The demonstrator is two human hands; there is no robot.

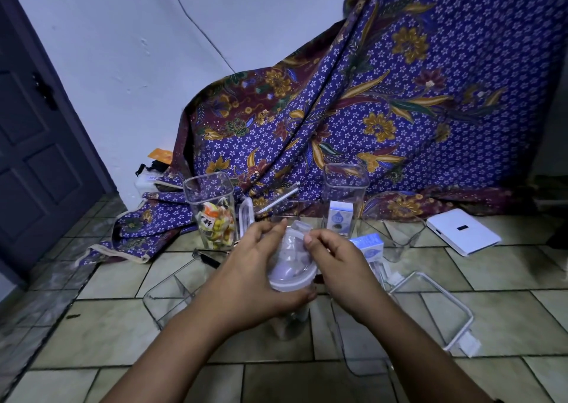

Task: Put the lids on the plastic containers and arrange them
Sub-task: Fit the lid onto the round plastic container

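A clear round plastic container [290, 322] stands on the tiled floor in the middle, with a clear lid [292, 267] sitting on its top. My left hand [255, 270] wraps the lid's left rim, thumb under its front edge. My right hand [335, 258] pinches the lid's flap at the far right edge. A tall square container [212, 209] holding wrapped sweets stands open behind on the left. Another tall container [344, 199] with a small box inside stands behind on the right. A rectangular lid [430, 307] lies on the floor at the right.
A shallow clear container [172, 295] lies left of my hands, and another clear container [399, 236] sits at the right rear. A blue patterned cloth [368, 110] drapes the background. A white flat device [464, 233] lies far right. A dark door [37, 144] is at left.
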